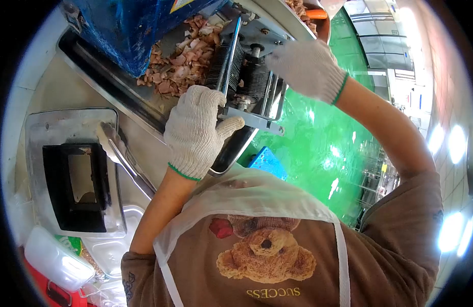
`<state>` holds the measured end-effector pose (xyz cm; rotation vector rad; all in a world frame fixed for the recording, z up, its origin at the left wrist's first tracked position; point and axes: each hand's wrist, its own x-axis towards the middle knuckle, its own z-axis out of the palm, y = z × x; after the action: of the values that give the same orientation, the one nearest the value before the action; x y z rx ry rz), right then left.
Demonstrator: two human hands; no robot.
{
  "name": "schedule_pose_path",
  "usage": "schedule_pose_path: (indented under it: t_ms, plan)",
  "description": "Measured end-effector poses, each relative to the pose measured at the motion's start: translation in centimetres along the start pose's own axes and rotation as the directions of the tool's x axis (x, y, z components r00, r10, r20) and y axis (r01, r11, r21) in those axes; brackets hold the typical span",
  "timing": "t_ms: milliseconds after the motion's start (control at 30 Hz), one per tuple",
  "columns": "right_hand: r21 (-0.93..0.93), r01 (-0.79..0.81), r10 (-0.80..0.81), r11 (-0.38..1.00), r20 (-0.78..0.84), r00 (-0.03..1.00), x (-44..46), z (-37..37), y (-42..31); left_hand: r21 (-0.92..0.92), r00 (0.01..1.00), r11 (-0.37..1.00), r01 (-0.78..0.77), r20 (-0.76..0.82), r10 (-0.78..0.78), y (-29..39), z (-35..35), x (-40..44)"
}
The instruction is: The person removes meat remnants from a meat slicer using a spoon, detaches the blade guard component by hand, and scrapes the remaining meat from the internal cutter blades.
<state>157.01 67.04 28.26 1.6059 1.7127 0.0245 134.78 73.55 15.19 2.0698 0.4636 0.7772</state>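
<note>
A metal roller unit with rows of thin blades (255, 79) lies over a long metal tray (139, 110). Its near end plate (254, 121) is beside my left hand (195, 128), which wears a white knitted glove and has its thumb and fingers closed round the corner of the frame. My right hand (308, 70), gloved the same way, is at the unit's right side with its fingers curled together; what they hold is hidden and slightly blurred. Small pieces of pinkish raw meat (188, 59) are piled in the tray, left of the rollers.
A blue machine body (116, 33) overhangs the tray. At left lie a metal cover with a black chute (75, 220), tongs (129, 163) and clear plastic containers (57, 261). A blue perforated item (268, 162) is over the green floor (313, 138). More meat is at the top right.
</note>
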Motion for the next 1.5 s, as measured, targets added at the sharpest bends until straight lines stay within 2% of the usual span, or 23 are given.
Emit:
schedule_pose_path:
  t_ms: [33, 133, 233, 433, 500, 533, 567, 667, 700, 800, 833, 933, 967, 1067, 1100, 1200, 1233, 1333, 1467, 1500]
  plan:
    - [-0.009, 0.012, -0.014, 1.0, -0.267, 0.964, 0.1, 1.3, 0.5, -0.008, 1.0, 1.0, 0.02, 0.023, -0.019, 0.2, -0.1, 0.0]
    - [-0.136, -0.077, 0.063, 0.988, -0.109, 0.992, 1.8, 0.8, -0.3, -0.004, 0.997, 0.998, 0.055, 0.047, -0.055, 0.3, -0.4, 0.3]
    - [-0.16, -0.117, 0.112, 0.98, -0.041, 0.993, 3.1, 2.5, -0.1, 0.007, 0.998, 0.999, 0.041, 0.047, -0.041, 0.2, -0.3, 0.2]
    - [-0.101, 0.004, -0.016, 0.995, -0.122, 0.992, 3.3, 4.1, 0.2, -0.009, 1.0, 1.0, 0.013, 0.022, -0.013, 0.1, 0.0, 0.0]
    - [0.021, 0.063, -0.065, 0.998, 0.163, 0.984, 2.9, 0.4, -1.7, -0.017, 0.999, 0.999, 0.033, 0.036, -0.032, 0.2, -0.2, 0.2]
    - [0.09, 0.082, -0.105, 0.993, 0.301, 0.948, 2.2, -1.3, -3.3, -0.019, 0.999, 0.999, 0.039, 0.031, -0.039, 0.2, -0.2, 0.2]
    - [0.136, 0.108, -0.14, 0.985, 0.253, 0.957, 1.3, -1.9, -4.5, -0.024, 0.999, 0.999, 0.044, 0.027, -0.044, 0.2, -0.1, 0.2]
    - [0.086, -0.03, 0.025, 0.996, 0.05, 0.998, 1.5, -0.8, -2.7, 0.016, 0.999, 0.999, 0.036, 0.031, -0.037, 0.0, -0.2, 0.3]
    - [-0.057, 0.016, -0.018, 0.998, -0.031, 0.999, 1.4, -0.3, -2.2, 0.033, 0.999, 0.999, 0.028, 0.041, -0.029, 0.2, -0.2, 0.2]
    - [-0.074, 0.022, -0.022, 0.997, -0.002, 1.0, 1.8, -0.9, -2.1, 0.005, 0.998, 0.999, 0.041, 0.043, -0.041, 0.1, -0.2, 0.2]
    - [-0.054, -0.086, 0.096, 0.995, 0.211, 0.973, 2.7, -1.0, -3.0, 0.004, 1.0, 1.0, 0.013, 0.019, -0.013, -0.1, 0.1, 0.0]
    - [0.014, 0.103, -0.104, 0.995, 0.111, 0.988, 2.2, -0.9, -3.8, 0.024, 0.999, 1.0, 0.004, -0.032, -0.003, 0.0, 0.2, 0.1]
    - [0.019, 0.065, -0.066, 0.998, 0.076, 0.995, 1.9, -1.5, -3.8, 0.028, 0.999, 1.0, 0.012, -0.03, -0.011, 0.0, 0.2, -0.1]
    - [0.192, 0.302, -0.319, 0.934, 0.061, 0.946, 0.2, -0.3, -2.6, 0.034, 1.0, 0.999, 0.009, -0.02, -0.008, -0.1, 0.1, 0.1]
    - [0.029, 0.189, -0.19, 0.981, 0.281, 0.941, -0.1, -1.6, -2.7, 0.028, 1.0, 1.0, 0.009, -0.008, -0.009, -0.1, 0.1, 0.2]
    - [0.01, -0.035, 0.035, 0.999, 0.026, 0.999, -0.5, 0.7, 0.9, 0.015, 1.0, 1.0, 0.025, -0.003, -0.025, 0.2, 0.0, -0.1]
    - [-0.014, -0.012, 0.01, 1.0, -0.163, 0.986, -0.7, 0.9, 1.5, 0.015, 1.0, 1.0, 0.022, -0.003, -0.022, 0.3, 0.0, 0.0]
    - [-0.098, -0.162, 0.159, 0.982, -0.037, 0.987, 2.2, 2.4, 1.3, -0.008, 0.999, 1.0, 0.03, -0.024, -0.03, -0.1, 0.3, -0.1]
    - [-0.074, -0.023, 0.014, 0.997, -0.125, 0.992, 4.0, 3.7, 0.0, 0.008, 0.999, 0.999, 0.035, 0.009, -0.035, 0.0, 0.1, -0.2]
    - [-0.144, 0.023, -0.046, 0.989, -0.159, 0.986, 3.6, 2.5, -0.3, 0.021, 0.999, 0.999, 0.042, 0.011, -0.043, 0.4, -0.2, -0.1]
